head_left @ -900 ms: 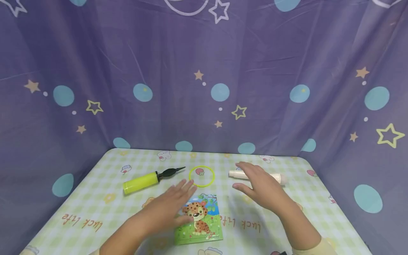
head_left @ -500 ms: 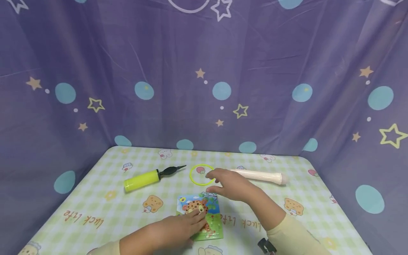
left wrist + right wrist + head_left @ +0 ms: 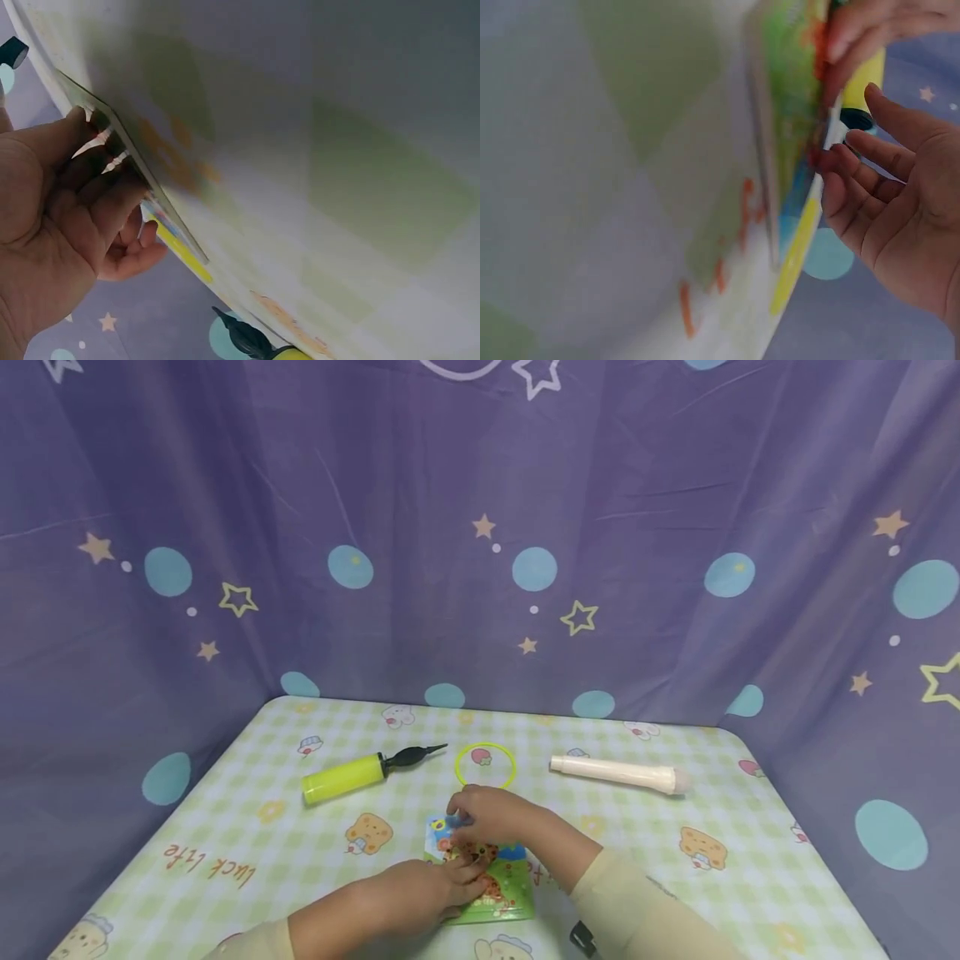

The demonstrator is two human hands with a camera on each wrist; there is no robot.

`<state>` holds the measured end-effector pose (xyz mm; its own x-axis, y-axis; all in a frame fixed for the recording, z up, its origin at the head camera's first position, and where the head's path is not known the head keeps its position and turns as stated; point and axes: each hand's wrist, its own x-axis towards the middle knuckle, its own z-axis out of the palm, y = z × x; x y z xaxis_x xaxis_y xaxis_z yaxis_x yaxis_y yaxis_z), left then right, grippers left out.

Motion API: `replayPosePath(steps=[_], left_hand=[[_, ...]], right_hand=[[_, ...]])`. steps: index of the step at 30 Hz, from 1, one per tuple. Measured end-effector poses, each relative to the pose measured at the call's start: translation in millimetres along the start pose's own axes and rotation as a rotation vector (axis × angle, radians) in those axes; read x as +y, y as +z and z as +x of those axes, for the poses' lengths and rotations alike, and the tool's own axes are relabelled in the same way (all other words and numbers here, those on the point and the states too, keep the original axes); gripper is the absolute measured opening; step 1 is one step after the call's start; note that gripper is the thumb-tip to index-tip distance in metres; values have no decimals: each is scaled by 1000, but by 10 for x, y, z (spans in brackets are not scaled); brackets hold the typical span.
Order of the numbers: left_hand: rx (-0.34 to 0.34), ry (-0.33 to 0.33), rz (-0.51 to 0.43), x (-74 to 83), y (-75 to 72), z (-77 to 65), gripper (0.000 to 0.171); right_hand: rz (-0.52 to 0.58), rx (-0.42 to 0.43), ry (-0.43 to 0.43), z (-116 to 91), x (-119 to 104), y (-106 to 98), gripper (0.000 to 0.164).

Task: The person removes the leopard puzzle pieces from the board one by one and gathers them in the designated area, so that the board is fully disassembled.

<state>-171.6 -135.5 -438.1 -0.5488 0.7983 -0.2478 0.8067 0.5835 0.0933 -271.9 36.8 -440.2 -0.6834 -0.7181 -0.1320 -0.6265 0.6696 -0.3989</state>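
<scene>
A flat picture board (image 3: 512, 892) with a cartoon spotted cub on green grass lies at the front middle of the table. My left hand (image 3: 420, 893) comes in from the left and rests its outstretched fingers on the cub. Over the board's upper part is my right hand (image 3: 498, 818), its fingers loosely bent and holding nothing. Together the hands cover much of the picture. In the left wrist view the left fingertips meet the board's face beside its thin edge (image 3: 161, 187). The right wrist view has the right fingers (image 3: 836, 191) close to the board's far end.
Behind the board lies a thin yellow ring (image 3: 457, 768). A yellow hand pump (image 3: 345, 778) with a black nozzle lies left of it, and a pale stick with a rounded end (image 3: 615, 772) lies right. A purple patterned curtain (image 3: 420, 527) surrounds the checked table.
My right hand has moved left from above the pale stick to above the board, uncovering the stick. The left hand has come down onto the cub picture. The head view has shifted slightly.
</scene>
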Motion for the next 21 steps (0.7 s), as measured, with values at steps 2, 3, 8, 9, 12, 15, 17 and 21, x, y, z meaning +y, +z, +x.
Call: replayPosePath(steps=[2,3,8,9,12,15,17,21], left_hand=[[24,-9,-30,-6,17,-5,51],[36,-15,-45,-9,25,-10,50],[95,-3,-75,-31,52,-47,45],[104,-2,-65,-32,45,-57,44],[102,-14,-51,-23,34,-80,41],[95,-30,-36,-14,12,-96,41],[96,-26,-29,-15,7,-99,40],[96,0,22,-14,15,-103,42]], right_hand=[[1,-12,11,41,18,64,33],[6,-18,17,57,26,87,32],[37,-53,59,93,23,148,27],[40,-54,65,93,14,140,28],[66,-65,93,86,-13,127,28],[92,-69,110,99,-25,99,29],[105,-76,119,113,-26,90,29],[115,-89,120,138,-20,90,31]])
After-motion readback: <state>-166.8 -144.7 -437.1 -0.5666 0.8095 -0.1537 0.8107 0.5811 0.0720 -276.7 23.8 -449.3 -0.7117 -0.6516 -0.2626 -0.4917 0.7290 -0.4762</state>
